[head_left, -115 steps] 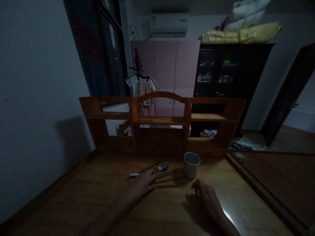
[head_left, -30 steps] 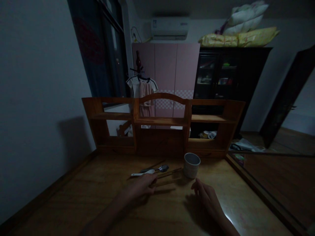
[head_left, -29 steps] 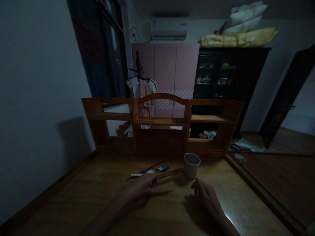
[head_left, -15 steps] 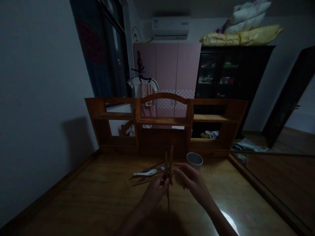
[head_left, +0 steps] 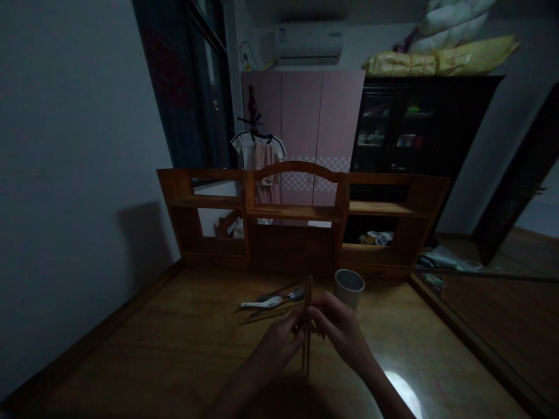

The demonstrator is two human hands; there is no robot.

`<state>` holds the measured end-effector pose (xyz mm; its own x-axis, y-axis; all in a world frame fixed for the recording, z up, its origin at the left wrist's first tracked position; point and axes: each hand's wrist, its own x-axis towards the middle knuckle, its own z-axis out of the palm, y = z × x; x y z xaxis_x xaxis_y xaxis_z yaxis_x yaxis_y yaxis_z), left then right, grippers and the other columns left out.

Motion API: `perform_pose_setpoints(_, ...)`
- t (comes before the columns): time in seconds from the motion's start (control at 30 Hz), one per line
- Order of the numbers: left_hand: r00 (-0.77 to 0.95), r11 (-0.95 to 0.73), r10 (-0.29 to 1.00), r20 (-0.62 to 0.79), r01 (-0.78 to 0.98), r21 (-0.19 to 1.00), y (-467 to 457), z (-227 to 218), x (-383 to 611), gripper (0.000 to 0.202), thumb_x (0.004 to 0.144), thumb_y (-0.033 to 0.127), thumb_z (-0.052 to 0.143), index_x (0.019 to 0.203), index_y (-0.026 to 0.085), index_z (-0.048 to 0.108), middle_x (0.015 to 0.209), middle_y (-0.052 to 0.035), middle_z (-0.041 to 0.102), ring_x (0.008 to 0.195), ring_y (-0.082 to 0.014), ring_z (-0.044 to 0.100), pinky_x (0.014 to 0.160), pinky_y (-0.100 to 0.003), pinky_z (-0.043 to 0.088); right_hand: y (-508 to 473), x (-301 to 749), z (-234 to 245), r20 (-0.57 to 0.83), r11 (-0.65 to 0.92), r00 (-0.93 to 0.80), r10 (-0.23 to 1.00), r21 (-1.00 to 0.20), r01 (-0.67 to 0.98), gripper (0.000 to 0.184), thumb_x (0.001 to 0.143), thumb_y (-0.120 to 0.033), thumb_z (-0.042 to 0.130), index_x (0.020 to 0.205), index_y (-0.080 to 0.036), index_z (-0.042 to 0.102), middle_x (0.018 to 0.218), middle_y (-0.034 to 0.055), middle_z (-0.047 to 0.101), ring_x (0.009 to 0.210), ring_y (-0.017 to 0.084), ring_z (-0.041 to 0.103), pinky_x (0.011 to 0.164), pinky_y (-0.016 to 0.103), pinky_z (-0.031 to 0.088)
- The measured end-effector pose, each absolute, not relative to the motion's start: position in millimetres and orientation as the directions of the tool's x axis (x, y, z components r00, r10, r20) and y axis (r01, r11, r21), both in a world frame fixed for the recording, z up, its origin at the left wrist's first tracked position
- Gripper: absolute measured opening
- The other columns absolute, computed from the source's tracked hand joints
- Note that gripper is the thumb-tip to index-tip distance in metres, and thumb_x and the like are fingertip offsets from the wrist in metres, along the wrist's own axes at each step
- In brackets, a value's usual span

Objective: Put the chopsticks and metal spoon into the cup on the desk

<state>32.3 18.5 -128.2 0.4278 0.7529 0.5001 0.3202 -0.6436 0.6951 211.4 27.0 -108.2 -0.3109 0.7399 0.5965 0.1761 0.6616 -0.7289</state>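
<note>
Dim wooden desk (head_left: 174, 349), left hand (head_left: 279, 344) and right hand (head_left: 345, 333) both closed around the chopsticks (head_left: 308, 291), sticks held upright between them (lower ends near the desktop), white cup (head_left: 349, 287) just behind the right hand, white spoon (head_left: 262, 302) lying further left.

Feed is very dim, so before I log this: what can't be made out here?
- Head view: how many chopsticks the left hand and right hand grip; fingers cover them.
- Head view: inside of the cup; its wall and the dark hide it.
- Head view: metal utensil behind the white spoon; too dim and small to identify.
</note>
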Motion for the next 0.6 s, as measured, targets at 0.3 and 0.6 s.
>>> perform_pose_setpoints(0.3, 0.442, -0.586, 0.767, 0.464, 0.191, 0.787, 20.7, -123.4, 33.7, 0.021, 0.093, 0.032, 0.052, 0.099, 0.018, 0.066, 0.092, 0.0, 0.062, 0.083, -0.0106, 0.058, 0.067, -0.018, 0.045, 24.1, 211.8, -106.4, 0.624, 0.666, -0.285, 0.728, -0.742, 0.076, 0.019, 0.092, -0.032, 0.056, 0.092, -0.013, 0.055, 0.08, 0.0041, 0.054, 0.068, 0.012, 0.056, 0.059, 0.024, 0.045)
perform_pose_setpoints(0.6, 0.45, -0.546, 0.783, 0.43, 0.165, 0.822, 22.3, -124.3, 30.3, 0.025, 0.089, 0.029, 0.057, 0.109, 0.02, 0.069, 0.091, -0.0013, 0.064, 0.079, -0.0125, 0.06, 0.068, -0.021, 0.048, 25.3, 211.2, -111.3, 0.614, 0.655, -0.274, 0.741, -0.749, 0.095, 0.02, 0.088, -0.032, 0.061, 0.095, -0.013, 0.056, 0.079, 0.0033, 0.06, 0.07, 0.012, 0.059, 0.061, 0.023, 0.047)
